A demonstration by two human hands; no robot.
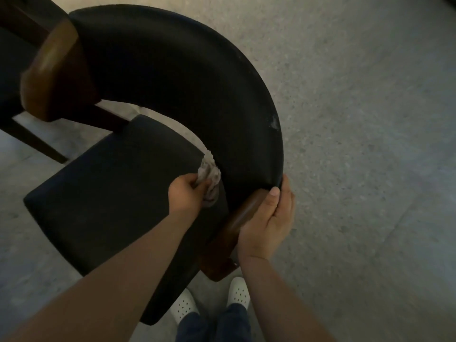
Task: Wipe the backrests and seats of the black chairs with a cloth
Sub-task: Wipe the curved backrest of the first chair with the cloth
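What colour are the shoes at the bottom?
White, with little holes. The shoes show in the head view, the only one.

You get a grey, speckled hard floor (357,119) filling the right half of the frame and showing again at left. Light dim, even. Upper left: dark wooden furniture leg (37,141) standing on it.

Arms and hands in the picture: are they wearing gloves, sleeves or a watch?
No gloves and no sleeves in view. The left hand and left forearm are bare, and so are the right hand and right forearm. No watch, bracelet or ring shows. The right thumb has a short, plain nail.
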